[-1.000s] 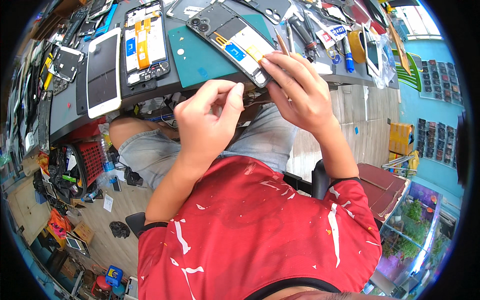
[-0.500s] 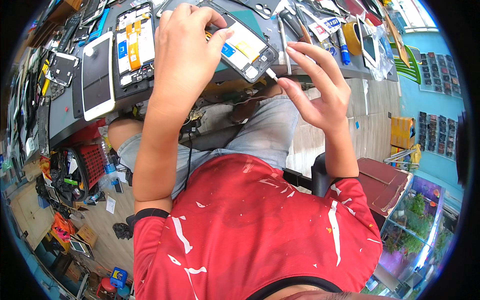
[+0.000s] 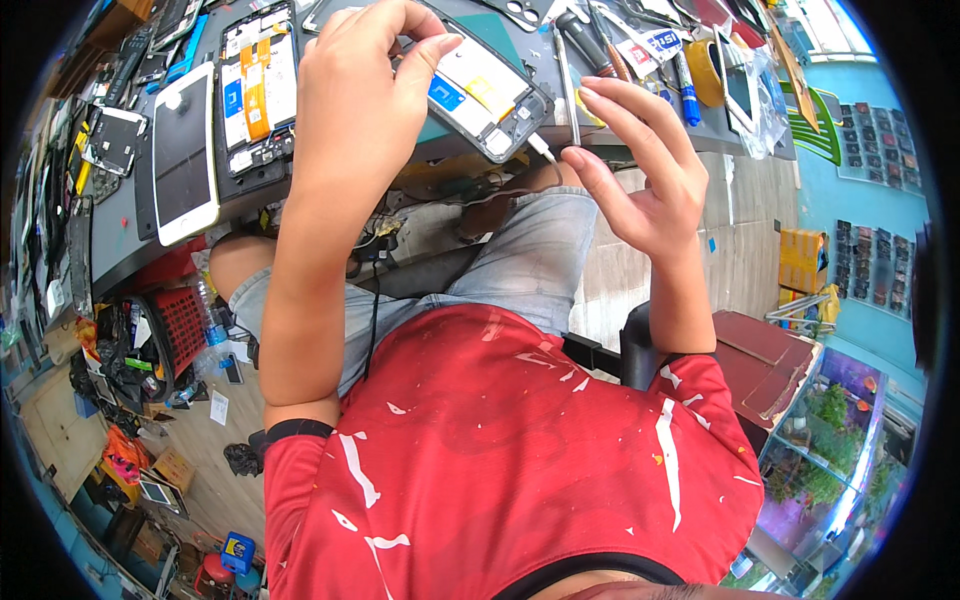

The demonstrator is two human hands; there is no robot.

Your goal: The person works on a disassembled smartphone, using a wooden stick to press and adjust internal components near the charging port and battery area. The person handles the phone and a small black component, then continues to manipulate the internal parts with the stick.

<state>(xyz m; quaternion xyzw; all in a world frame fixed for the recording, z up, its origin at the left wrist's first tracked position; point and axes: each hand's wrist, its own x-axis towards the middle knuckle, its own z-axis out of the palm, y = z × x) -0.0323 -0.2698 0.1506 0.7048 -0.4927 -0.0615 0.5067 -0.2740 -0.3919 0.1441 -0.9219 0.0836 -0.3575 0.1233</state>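
Note:
An opened phone [image 3: 507, 112], its back off and a white battery with a yellow sticker showing, lies tilted at the bench's near edge. A white charging cable plug [image 3: 541, 147] sits at its lower end, and the cable curves down below the bench. My left hand [image 3: 365, 95] is over the phone's upper left part, thumb and index finger pinched together; anything between them is hidden. My right hand [image 3: 650, 165] hovers right of the plug, fingers apart and holding nothing, the thumb tip close to the cable but apart from it.
Left of the phone lie another opened phone [image 3: 262, 95] with an orange flex cable and a white-framed phone [image 3: 187, 165]. Beyond my right hand are a metal tool [image 3: 567, 85], a blue marker [image 3: 687, 92] and a yellow tape roll [image 3: 704, 75]. A red basket [image 3: 183, 330] stands below left.
My right thumb has come away from the cable plug, and the right hand has moved slightly right. The left hand stays over the phone, its pinch little changed.

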